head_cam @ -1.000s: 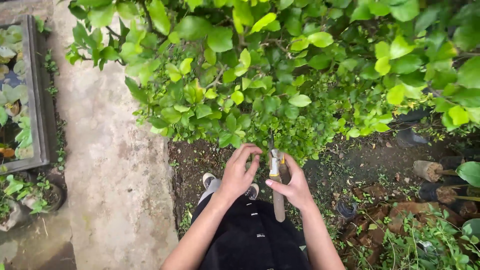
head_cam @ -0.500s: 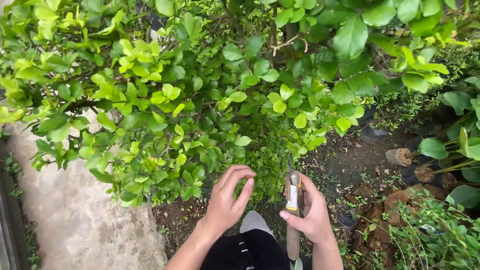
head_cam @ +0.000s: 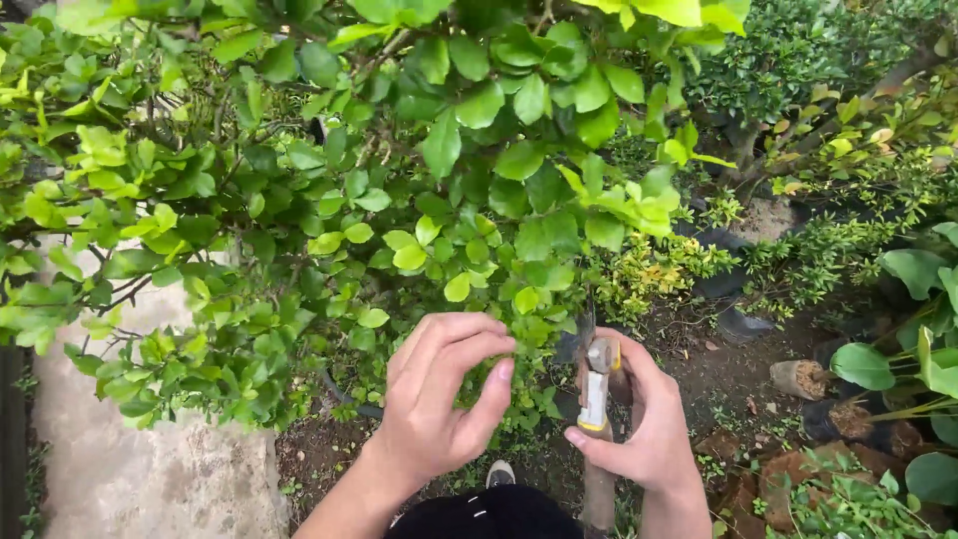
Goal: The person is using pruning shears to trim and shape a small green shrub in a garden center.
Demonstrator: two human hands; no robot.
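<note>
**Shears up at shrub, L hand pinching foliage**

Garden shears (head_cam: pixel 597 399): held upright in right hand (head_cam: pixel 644 429), low centre-right of view. Visible parts: pivot bolt w/ yellow bit near top, pale handle section below it, brownish wooden handle running down past the wrist to bottom edge. Blades go up into the leaves, mostly hidden; can't tell if blades are open or shut.

R hand: fingers wrapped closed around shears' handles, thumb on near side, index up by the pivot.

Left hand (head_cam: pixel 439 404): just beside shears, not touching them. Fingers curled in, fingertips (head_cam: pixel 496 344) meeting thumb at small leaves on lower edge of the shrub (head_cam: pixel 399 200). Looks like a pinch on a sprig, but the stem itself is too small to make out.

Shrub: dense, glossy green leaves, fills upper and left part of frame, overhangs both hands.

Around:
- concrete path (head_cam: pixel 150 479) lower left, under shrub's edge
- bare soil (head_cam: pixel 728 379) w/ debris behind R hand
- cut stump (head_cam: pixel 798 377) on soil, right of R hand, well apart
- big-leaf plant (head_cam: pixel 918 369) at right edge
- person's shoe tip (head_cam: pixel 501 472) and dark clothing at bottom centre, between the forearms
</note>
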